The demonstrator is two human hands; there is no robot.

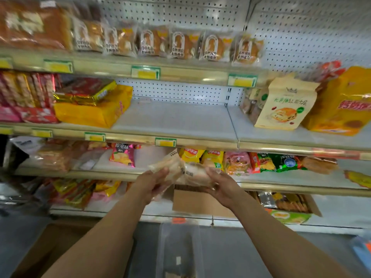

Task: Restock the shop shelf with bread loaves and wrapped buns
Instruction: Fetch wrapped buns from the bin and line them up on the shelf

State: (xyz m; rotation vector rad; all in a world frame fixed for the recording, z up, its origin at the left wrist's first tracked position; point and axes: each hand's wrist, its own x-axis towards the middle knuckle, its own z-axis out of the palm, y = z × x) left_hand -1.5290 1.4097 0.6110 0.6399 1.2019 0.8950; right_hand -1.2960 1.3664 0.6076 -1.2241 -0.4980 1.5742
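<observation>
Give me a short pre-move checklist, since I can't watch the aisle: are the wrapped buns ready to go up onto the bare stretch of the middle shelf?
1. Left hand grips wrapped buns: ok.
2. Right hand grips them too: ok.
3. Bare stretch of middle shelf: ok.
4. Yellow pack beside the gap lies flat: ok.
5. Paper bread bag stands upright: ok.
6. Wrapper intact: cannot tell, blurred.

A pink crisp bag (122,154) on the third shelf reads "原滋味". The row of wrapped buns (147,43) on the top shelf carries white labels with "手撕面包", blurred. The price tags (145,72) cannot be read.
</observation>
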